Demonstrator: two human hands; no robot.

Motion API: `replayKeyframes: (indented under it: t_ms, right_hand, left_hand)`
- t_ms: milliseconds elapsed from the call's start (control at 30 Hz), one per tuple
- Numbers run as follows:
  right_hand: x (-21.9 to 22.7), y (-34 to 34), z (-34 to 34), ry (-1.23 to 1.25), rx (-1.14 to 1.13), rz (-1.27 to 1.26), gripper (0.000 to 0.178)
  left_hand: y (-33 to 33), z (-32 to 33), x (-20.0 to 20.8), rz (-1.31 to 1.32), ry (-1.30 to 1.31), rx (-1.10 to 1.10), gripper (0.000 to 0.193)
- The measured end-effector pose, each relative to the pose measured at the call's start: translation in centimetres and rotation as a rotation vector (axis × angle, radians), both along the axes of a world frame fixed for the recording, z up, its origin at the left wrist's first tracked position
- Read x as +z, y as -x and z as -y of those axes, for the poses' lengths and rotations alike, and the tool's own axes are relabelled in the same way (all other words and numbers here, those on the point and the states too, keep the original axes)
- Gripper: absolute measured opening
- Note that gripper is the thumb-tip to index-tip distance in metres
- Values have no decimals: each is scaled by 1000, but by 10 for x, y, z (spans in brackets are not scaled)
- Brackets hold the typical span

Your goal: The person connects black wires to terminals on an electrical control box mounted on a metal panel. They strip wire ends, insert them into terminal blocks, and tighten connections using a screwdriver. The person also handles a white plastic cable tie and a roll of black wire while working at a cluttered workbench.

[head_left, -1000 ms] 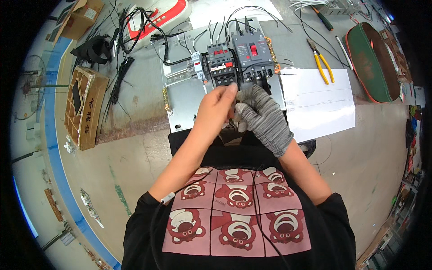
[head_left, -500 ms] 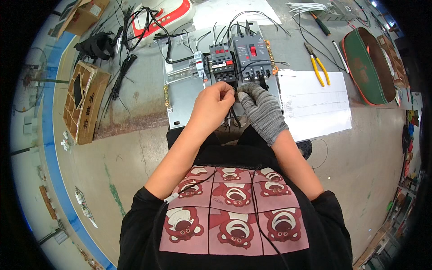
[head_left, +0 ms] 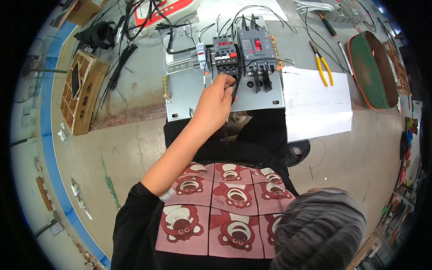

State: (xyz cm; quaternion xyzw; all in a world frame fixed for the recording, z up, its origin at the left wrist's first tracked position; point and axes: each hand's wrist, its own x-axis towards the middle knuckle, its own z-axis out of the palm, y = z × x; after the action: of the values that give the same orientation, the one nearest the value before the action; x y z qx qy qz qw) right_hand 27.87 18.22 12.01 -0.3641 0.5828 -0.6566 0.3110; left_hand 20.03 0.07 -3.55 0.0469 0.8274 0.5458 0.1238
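My bare left hand (head_left: 215, 105) is closed on a bundle of black wires (head_left: 238, 77) just below the contactor (head_left: 225, 49). The wires run up between the contactor and the grey circuit breaker (head_left: 255, 47), which has a red toggle. Both devices are fixed on a metal mounting plate (head_left: 180, 101), with a small light-grey module (head_left: 202, 58) to the contactor's left. My right hand (head_left: 319, 229), in a grey knitted glove, is raised near the lower right of the view, well away from the plate. Its fingers cannot be made out.
Right of the plate lie a paper sheet (head_left: 315, 108), yellow-handled pliers (head_left: 321, 63), a screwdriver (head_left: 326, 23) and a green case (head_left: 373, 72). To the left are a wooden compartment box (head_left: 84, 96) and a bunch of black cable ties (head_left: 120, 67). A black wire coil (head_left: 297, 153) sits below the sheet.
My right hand has left the wires beside my left hand and come back toward me, to the lower right. My left hand stays at the wires. The whole view has shifted slightly.
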Motion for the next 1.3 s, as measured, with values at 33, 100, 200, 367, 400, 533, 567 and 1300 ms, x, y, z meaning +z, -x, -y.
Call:
replayKeyframes:
  t_ms: [33, 100, 200, 367, 400, 533, 567, 1300]
  right_hand:
    - [0, -2, -3, -4, 2, -1, 28]
    - [-2, 0, -6, -22, -5, -18, 26]
    - [-3, 8, -8, -126, -128, -7, 23]
    - [-28, 29, -24, -344, -462, 98, 19]
    - [-36, 34, -26, -374, -528, 118, 19]
    - [-80, 63, -39, -345, -650, 154, 18]
    - [-91, 68, -39, -321, -692, 160, 18]
    - [-139, 116, 18, -419, -757, 172, 14]
  left_hand:
    - [-4, -1, -1, 18, -40, 11, 19]
    - [-4, 5, -3, -5, -4, 34, 18]
    - [-1, 9, 1, -9, 7, 11, 18]
    - [-1, 13, -3, -43, -43, 1, 17]
    - [1, 11, -5, -27, -68, -11, 17]
    - [6, 11, -6, 39, -122, -34, 18]
    - [6, 11, -5, 50, -124, -40, 18]
    - [5, 12, 7, 299, -497, 65, 20]
